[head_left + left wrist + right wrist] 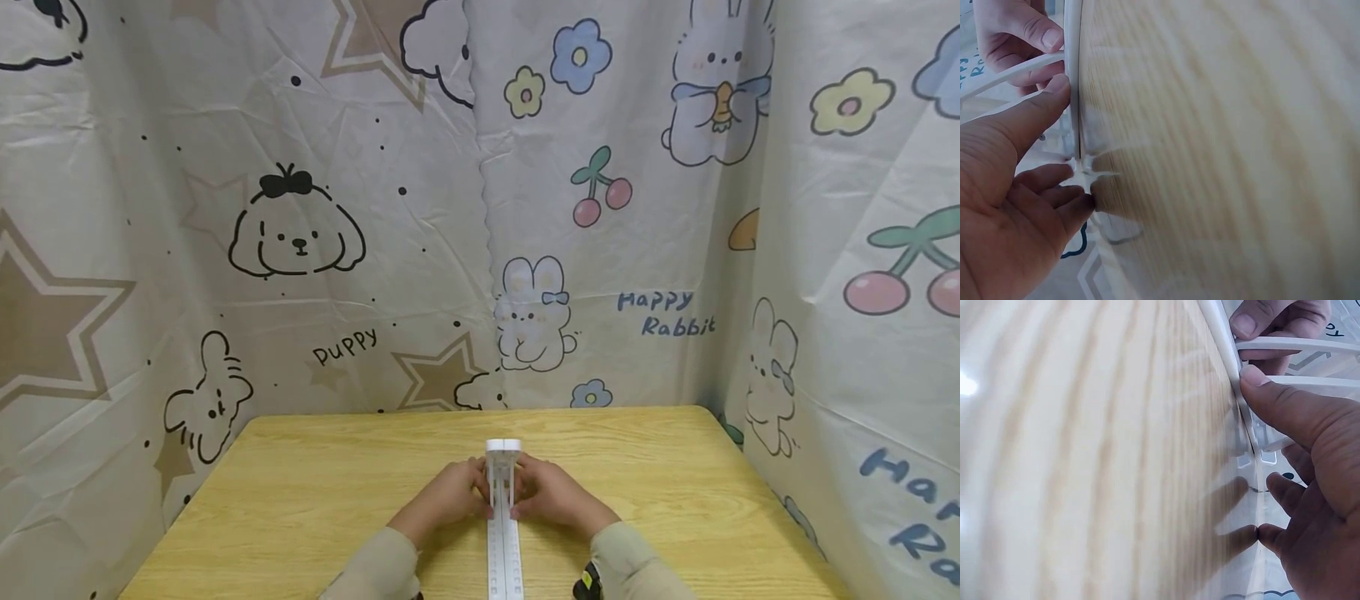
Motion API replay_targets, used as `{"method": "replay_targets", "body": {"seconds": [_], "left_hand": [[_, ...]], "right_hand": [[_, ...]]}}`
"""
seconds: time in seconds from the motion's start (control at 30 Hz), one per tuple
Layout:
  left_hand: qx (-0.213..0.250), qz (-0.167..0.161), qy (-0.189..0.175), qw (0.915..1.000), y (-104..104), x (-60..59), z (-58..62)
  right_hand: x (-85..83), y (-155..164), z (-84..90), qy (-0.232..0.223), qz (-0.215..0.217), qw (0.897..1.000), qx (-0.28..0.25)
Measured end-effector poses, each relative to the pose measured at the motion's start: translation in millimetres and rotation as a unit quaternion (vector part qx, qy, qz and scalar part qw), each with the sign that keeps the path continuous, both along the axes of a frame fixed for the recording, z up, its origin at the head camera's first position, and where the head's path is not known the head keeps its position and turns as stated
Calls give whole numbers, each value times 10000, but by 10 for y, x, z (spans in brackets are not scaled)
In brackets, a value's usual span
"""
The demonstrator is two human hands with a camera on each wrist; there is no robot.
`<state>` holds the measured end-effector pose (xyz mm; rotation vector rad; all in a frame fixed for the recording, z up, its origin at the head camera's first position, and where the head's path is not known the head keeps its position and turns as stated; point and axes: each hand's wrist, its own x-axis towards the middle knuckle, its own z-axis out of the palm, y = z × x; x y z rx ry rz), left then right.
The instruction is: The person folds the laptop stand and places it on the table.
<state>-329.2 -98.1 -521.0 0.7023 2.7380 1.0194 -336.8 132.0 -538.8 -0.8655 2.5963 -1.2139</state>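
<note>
A long, narrow white plastic stand (504,550) lies along the middle of the wooden table, with a seam down its length and small holes along both sides. At its far end a slim upright frame with a rounded top (503,446) rises. My left hand (453,492) holds the stand from the left, its thumb (1054,94) on the white edge and its lower fingers near the tabletop. From the right, my right hand (555,496) holds it, thumb (1257,381) on the edge and lower fingers by the table. Both index fingers are partly hidden.
The wooden table (337,450) spreads around the hands. Patterned cloth (420,250) hangs close behind it and along both sides. A black and yellow item (588,581) shows beside the right sleeve at the near edge of the head view.
</note>
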Motion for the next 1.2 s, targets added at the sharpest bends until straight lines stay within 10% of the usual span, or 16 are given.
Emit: {"method": "replay_targets", "body": {"seconds": [0.53,1.2], "left_hand": [[-245,-252,432,9984,-20,-34,23],[73,378,843,9957,48,-107,-81]], "right_hand": [[37,-20,24,631,-252,9977,89],[-18,-136,15,1185,-1150,9842,640]]}}
